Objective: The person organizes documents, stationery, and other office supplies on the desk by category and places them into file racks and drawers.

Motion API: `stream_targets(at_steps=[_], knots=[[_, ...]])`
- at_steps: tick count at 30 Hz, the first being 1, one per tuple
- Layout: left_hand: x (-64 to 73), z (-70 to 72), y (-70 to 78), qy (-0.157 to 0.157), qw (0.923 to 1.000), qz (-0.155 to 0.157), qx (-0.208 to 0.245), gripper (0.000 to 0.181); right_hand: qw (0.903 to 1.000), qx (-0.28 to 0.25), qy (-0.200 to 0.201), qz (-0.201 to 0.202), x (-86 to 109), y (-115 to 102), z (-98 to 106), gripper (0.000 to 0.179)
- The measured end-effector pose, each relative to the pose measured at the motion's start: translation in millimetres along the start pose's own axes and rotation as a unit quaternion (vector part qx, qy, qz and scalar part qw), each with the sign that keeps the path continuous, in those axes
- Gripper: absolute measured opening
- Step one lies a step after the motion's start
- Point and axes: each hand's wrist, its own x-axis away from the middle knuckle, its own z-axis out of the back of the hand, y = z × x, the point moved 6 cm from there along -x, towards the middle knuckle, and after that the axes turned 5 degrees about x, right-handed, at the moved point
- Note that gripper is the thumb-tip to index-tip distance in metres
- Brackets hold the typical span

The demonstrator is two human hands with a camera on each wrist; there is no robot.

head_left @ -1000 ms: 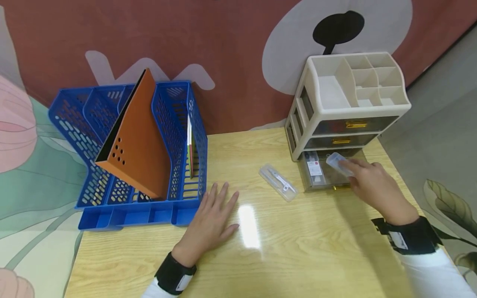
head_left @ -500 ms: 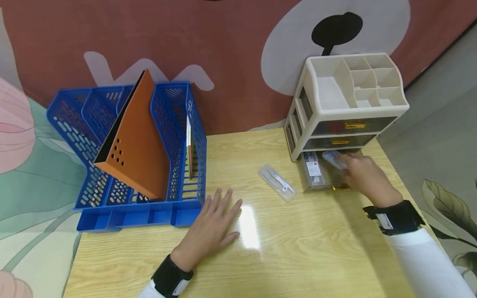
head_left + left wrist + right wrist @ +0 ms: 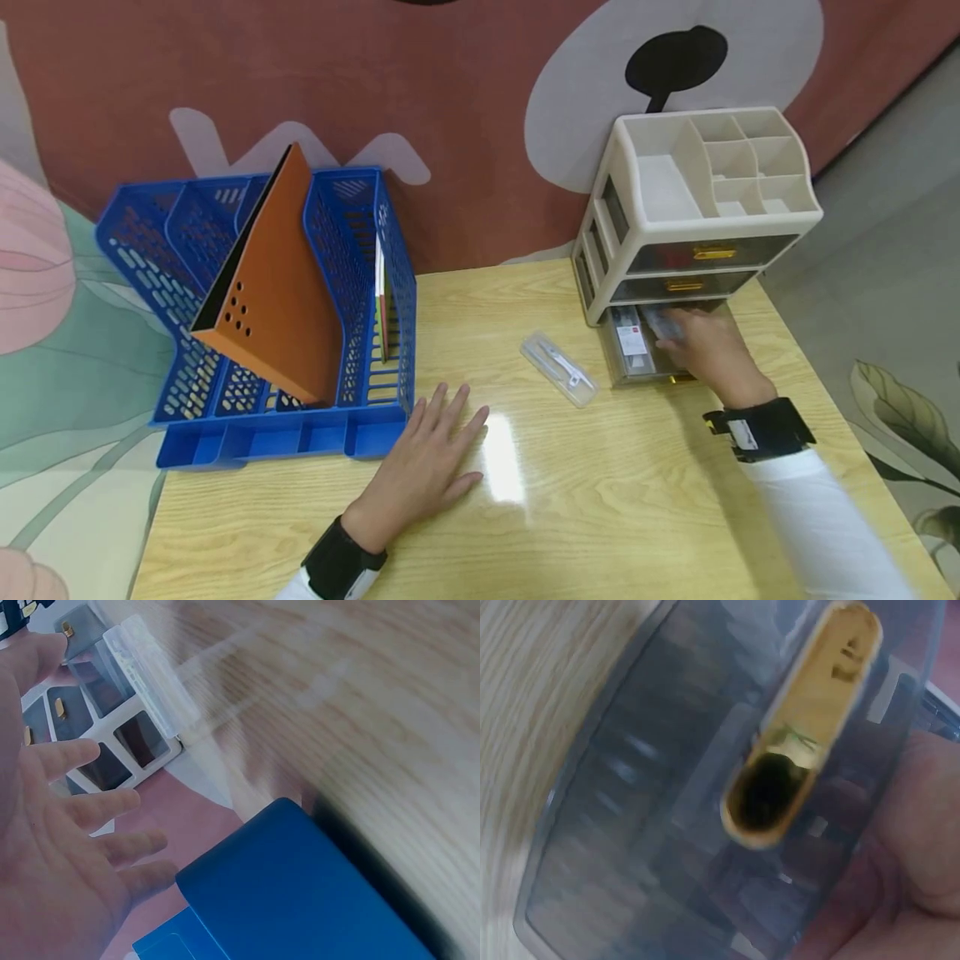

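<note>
My right hand (image 3: 716, 354) reaches into the pulled-out bottom drawer (image 3: 624, 377) of a white desktop organizer (image 3: 637, 250). It holds a small clear plastic case (image 3: 662, 322), partly hidden by the fingers. Left of it in the drawer lies a box with a white label (image 3: 632, 340). The right wrist view shows the translucent drawer front with its gold handle (image 3: 802, 727); part of my hand is behind it. My left hand (image 3: 420, 467) rests palm down on the table with fingers spread, beside the blue file rack (image 3: 375, 429).
A clear case (image 3: 558, 368) with a white tool inside lies on the wooden table (image 3: 600, 500), left of the drawer. An orange folder (image 3: 281, 283) and thin booklets (image 3: 382, 304) stand in the rack. Two closed drawers (image 3: 712, 252) sit above the pulled-out one.
My right hand has moved left and away from me with the clear case, lowering it into the drawer. The left hand has barely shifted.
</note>
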Motion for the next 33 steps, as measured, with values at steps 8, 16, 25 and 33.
stream_targets(at_steps=[8, 16, 25, 33], knots=[[-0.1, 1.4, 0.2, 0.001, 1.0, -0.002, -0.001, 0.082, 0.9968, -0.02, -0.065, -0.042, -3.3, -1, -13, 0.06], [0.6, 0.6, -1.3, -0.002, 0.9999, 0.001, -0.011, 0.079, 0.9873, -0.04, -0.13, -0.082, -5.8, 1, -20, 0.066], [1.4, -2.2, -0.9, -0.001, 0.9999, 0.001, -0.012, 0.079, 0.9803, -0.045, -0.163, -0.102, -3.2, 1, -21, 0.067], [1.0, -2.7, -1.6, 0.005, 1.0, 0.005, -0.004, 0.079, 0.9849, -0.001, -0.14, -0.102, 4.2, -21, 5, 0.051]])
